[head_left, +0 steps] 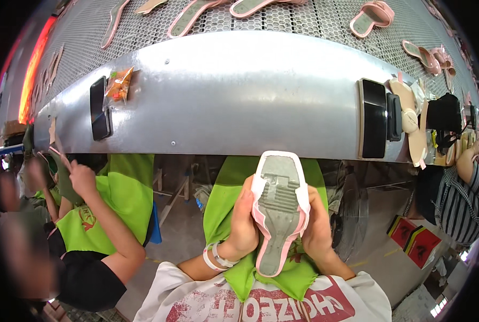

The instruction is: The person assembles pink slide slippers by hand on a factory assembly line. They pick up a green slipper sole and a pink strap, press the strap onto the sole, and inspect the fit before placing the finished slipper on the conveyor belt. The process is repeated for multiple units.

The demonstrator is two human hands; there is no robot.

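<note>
Between my two hands, over my lap, is a pink and white sandal (pixel 278 196), its grey underside facing up. The wide toe end points away from me and the narrow heel end toward me. My left hand (pixel 243 217) grips its left edge with the thumb along the side; bracelets circle that wrist. Around the right edge, by the strap, closes my right hand (pixel 318 224). Fingers of both hands are partly hidden beneath the sandal. A green apron (pixel 226 188) lies behind it.
A metal ledge (pixel 234 96) runs in front of me, bearing phones (pixel 373 119) and a small orange packet (pixel 119 85). Beyond it, a mesh conveyor (pixel 314 19) carries several sandals (pixel 372 19). A co-worker (pixel 97 214) sits at left; a red box (pixel 413 240) stands at right.
</note>
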